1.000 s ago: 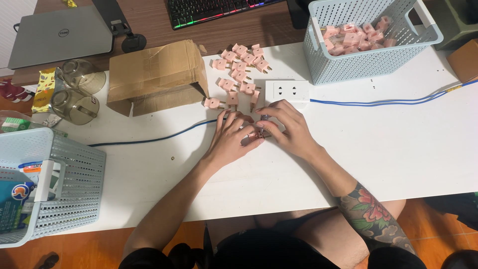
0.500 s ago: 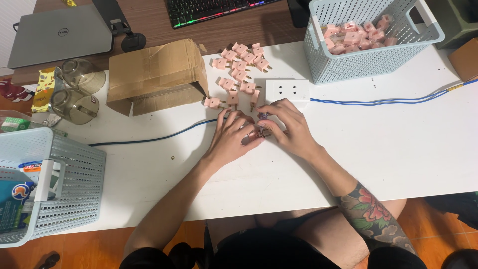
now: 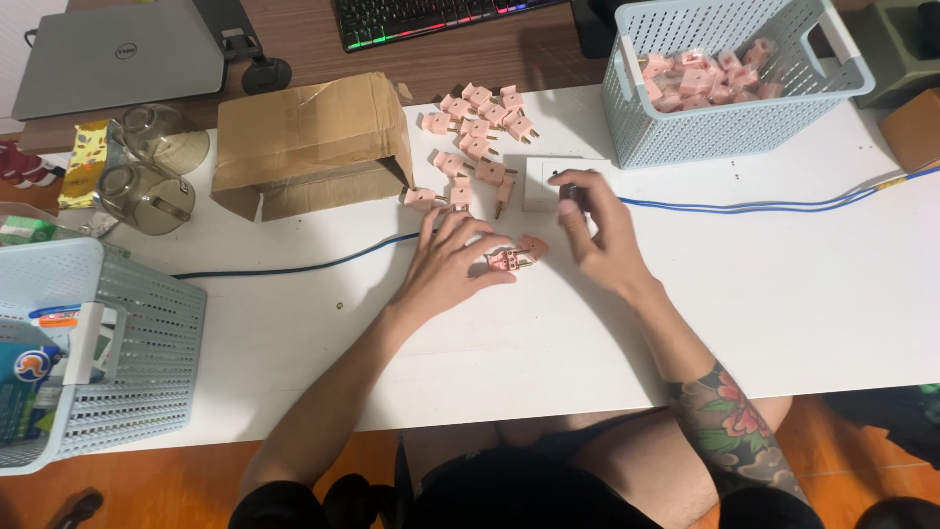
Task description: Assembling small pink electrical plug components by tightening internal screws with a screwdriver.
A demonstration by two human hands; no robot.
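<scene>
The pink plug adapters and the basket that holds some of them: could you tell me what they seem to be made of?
The pink plug adapters look like moulded matte plastic, uniform in colour, with brassy metal pins. The basket seems to be pale blue-grey plastic: its thin walls carry a regular grid of small holes. The left hand rests by one adapter.

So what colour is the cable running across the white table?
Blue, clearest in the head view: the cable.

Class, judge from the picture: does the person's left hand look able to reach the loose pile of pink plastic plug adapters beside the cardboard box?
Probably yes. The left hand lies flat on the white table, just below the pile of pink plug adapters; only bare tabletop and a few stray adapters lie between, and the brown cardboard box sits off to the side.
</scene>
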